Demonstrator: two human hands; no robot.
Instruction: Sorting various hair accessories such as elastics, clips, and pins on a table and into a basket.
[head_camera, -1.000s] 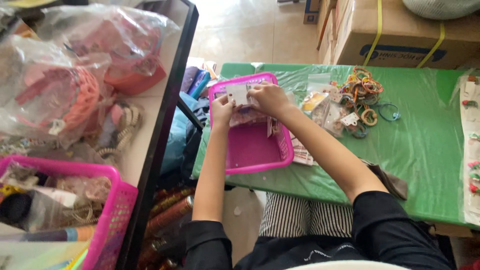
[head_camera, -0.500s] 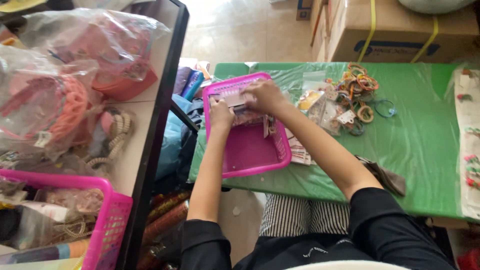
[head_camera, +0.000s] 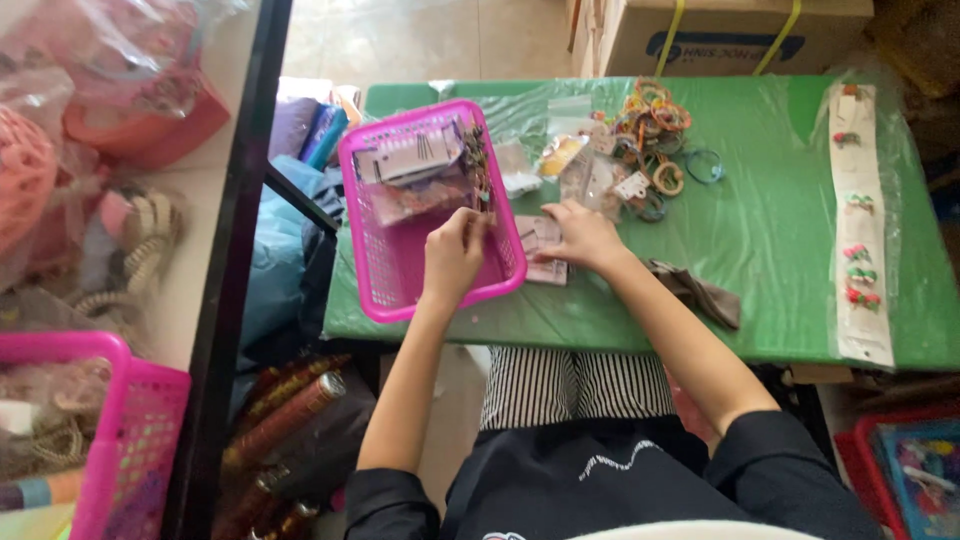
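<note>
Both hands split | left hand (head_camera: 455, 252) pinches at pink basket (head_camera: 385, 255) rim, grip contents unclear | right hand (head_camera: 583, 235) now flat, unclenched on card packets (head_camera: 540, 250) at basket's 3 o'clock

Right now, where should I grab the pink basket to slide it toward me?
Take the pink basket by its near rim, coming from the table's front edge. That end is bare of packets, the rim gives the fingers a lip, and the left hand already hovers there.

Two pink baskets showed, one (head_camera: 372, 230) on the green worktop (head_camera: 780, 230) and one (head_camera: 120, 440) on the left. One carton (head_camera: 720, 30) stood behind. Two hands (head_camera: 455, 255) (head_camera: 585, 235) worked.
</note>
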